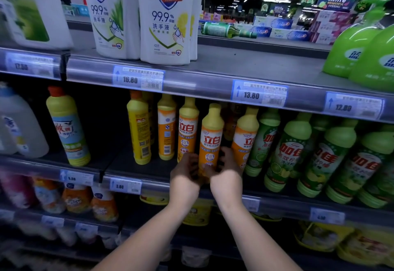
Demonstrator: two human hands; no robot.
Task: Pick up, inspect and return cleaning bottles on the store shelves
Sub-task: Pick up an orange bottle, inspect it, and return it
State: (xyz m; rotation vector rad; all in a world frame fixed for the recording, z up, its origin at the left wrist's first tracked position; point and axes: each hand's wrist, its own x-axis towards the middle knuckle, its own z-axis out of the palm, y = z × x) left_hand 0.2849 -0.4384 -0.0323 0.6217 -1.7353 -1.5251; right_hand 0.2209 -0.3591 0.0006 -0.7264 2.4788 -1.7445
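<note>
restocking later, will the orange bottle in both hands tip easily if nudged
Probably tippy: the orange bottle is tall and slim. Its glossy plastic may be slippery, so the left hand and right hand holding it low seems wise.

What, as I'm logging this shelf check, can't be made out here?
Head view:
1. Base of the orange bottle: hidden by the left hand and right hand, so whether it is standing or lifted is unclear.
2. Lower right price tag: blurred, figures unreadable.
3. Top-left white jug: cut off by the frame edge.
</note>
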